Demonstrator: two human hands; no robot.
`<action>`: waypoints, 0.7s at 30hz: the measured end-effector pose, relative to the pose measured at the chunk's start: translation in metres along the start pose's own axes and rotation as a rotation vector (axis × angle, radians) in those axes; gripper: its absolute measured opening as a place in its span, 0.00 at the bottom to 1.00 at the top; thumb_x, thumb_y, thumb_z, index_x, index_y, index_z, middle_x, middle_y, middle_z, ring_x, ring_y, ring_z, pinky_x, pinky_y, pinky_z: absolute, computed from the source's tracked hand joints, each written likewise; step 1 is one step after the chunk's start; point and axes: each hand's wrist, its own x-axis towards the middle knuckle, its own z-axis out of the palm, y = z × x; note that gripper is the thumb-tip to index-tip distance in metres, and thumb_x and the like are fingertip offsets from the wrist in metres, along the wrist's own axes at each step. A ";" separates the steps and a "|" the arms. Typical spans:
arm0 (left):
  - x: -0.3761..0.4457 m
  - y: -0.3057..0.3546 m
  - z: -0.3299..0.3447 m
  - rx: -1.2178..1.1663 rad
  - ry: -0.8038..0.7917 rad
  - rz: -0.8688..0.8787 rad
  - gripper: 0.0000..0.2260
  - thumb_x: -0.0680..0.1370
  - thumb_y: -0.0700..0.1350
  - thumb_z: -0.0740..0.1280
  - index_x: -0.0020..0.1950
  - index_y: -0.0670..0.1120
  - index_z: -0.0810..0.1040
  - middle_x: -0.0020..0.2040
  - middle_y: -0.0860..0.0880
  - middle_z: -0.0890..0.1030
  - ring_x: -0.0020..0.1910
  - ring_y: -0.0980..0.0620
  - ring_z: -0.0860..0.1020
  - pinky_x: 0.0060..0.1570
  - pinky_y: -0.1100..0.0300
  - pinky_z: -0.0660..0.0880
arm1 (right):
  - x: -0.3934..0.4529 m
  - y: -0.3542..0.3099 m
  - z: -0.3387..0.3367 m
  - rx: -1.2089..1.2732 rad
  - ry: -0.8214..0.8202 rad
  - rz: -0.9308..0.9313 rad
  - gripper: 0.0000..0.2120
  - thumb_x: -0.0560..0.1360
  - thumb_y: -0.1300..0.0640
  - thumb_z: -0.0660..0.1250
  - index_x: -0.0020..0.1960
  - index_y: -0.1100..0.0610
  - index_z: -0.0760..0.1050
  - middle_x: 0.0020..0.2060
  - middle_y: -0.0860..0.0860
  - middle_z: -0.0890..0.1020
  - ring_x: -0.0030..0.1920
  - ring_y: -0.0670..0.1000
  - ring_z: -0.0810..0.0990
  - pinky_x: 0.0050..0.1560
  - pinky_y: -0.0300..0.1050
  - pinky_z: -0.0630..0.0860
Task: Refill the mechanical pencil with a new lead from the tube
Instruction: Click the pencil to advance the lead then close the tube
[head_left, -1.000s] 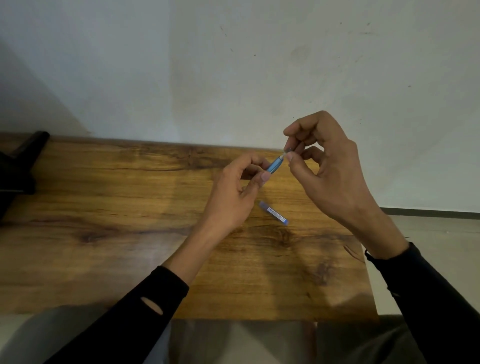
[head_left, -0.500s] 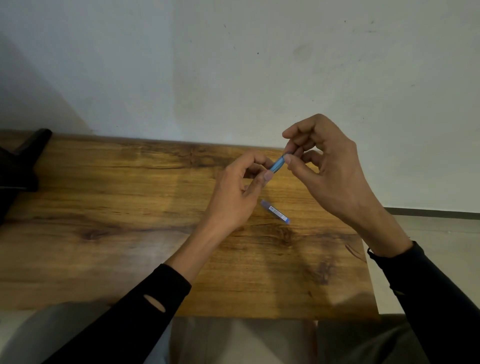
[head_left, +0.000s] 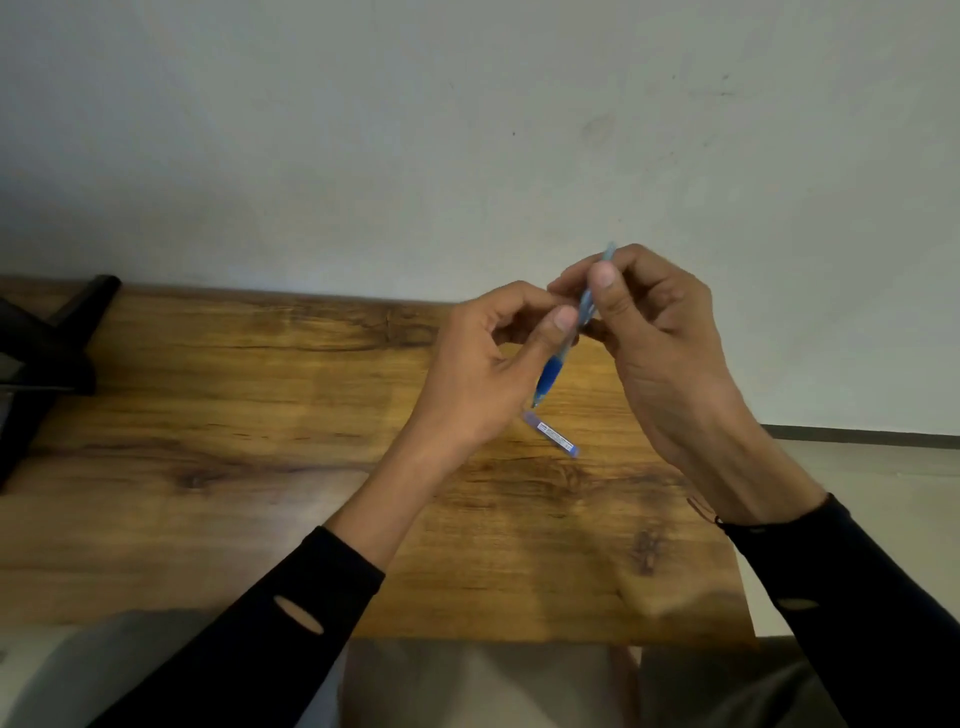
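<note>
A blue mechanical pencil (head_left: 551, 371) is held steeply above the wooden table (head_left: 260, 441), tip down and cap end up near the wall. My left hand (head_left: 488, 374) pinches its middle between thumb and fingers. My right hand (head_left: 660, 338) grips the upper barrel, thumb pressed against it, the top end poking out above the fingers. The small blue lead tube (head_left: 550, 433) lies flat on the table just below the pencil tip, touched by neither hand.
A black stand or device (head_left: 47, 358) sits at the table's far left edge. The table's right edge (head_left: 737, 571) drops to a pale floor. A plain wall rises directly behind the table.
The pencil has swung from a low slant to nearly upright, with much more of its barrel showing. My right hand has shifted left and closed around its upper part. The lead tube has not moved.
</note>
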 end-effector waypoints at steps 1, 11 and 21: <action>0.002 0.006 -0.001 0.009 0.023 -0.001 0.06 0.85 0.46 0.70 0.54 0.47 0.87 0.47 0.49 0.89 0.50 0.49 0.89 0.55 0.39 0.86 | 0.001 -0.008 -0.002 0.033 0.025 -0.012 0.12 0.88 0.57 0.60 0.53 0.61 0.79 0.46 0.57 0.84 0.50 0.57 0.85 0.55 0.54 0.82; 0.017 0.070 -0.023 -0.041 0.220 0.110 0.05 0.85 0.44 0.70 0.53 0.46 0.86 0.45 0.47 0.87 0.46 0.55 0.87 0.53 0.49 0.87 | 0.007 -0.120 -0.017 0.576 0.181 0.188 0.26 0.88 0.43 0.53 0.34 0.55 0.65 0.26 0.48 0.60 0.27 0.47 0.54 0.26 0.43 0.55; 0.018 0.095 -0.026 0.028 0.232 0.242 0.06 0.85 0.45 0.70 0.52 0.51 0.86 0.44 0.46 0.87 0.46 0.54 0.87 0.53 0.55 0.86 | 0.025 -0.174 -0.026 0.643 0.231 0.135 0.24 0.84 0.46 0.54 0.31 0.55 0.63 0.24 0.48 0.58 0.26 0.49 0.51 0.26 0.42 0.52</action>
